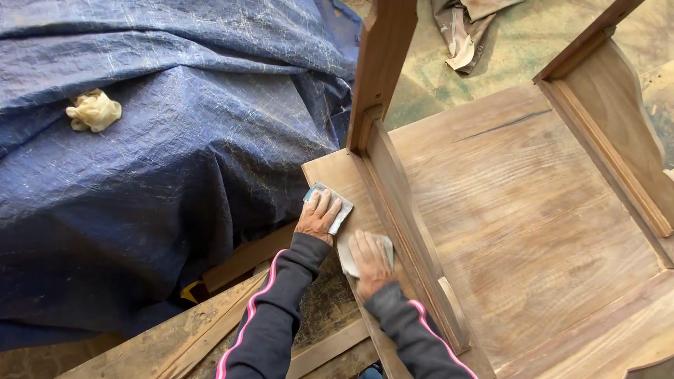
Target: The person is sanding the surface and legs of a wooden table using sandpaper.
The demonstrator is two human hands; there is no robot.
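Note:
An upturned wooden table (533, 210) lies underside up, its legs (382, 63) rising toward me. My left hand (317, 217) presses flat on a small grey-blue piece of sandpaper (342, 210) on the table's overhanging edge, left of the apron rail (407, 224). My right hand (370, 263) presses a second pale grey piece of sandpaper (347, 260) on the same edge strip, just nearer to me. Both arms wear dark sleeves with pink stripes.
A crinkled blue tarp (154, 175) covers a bulky heap at left, with a balled yellowish cloth (93, 110) lying on it. Rough wooden planks (210, 330) sit under the table's near edge. A crumpled rag (463, 28) lies on the greenish floor at top.

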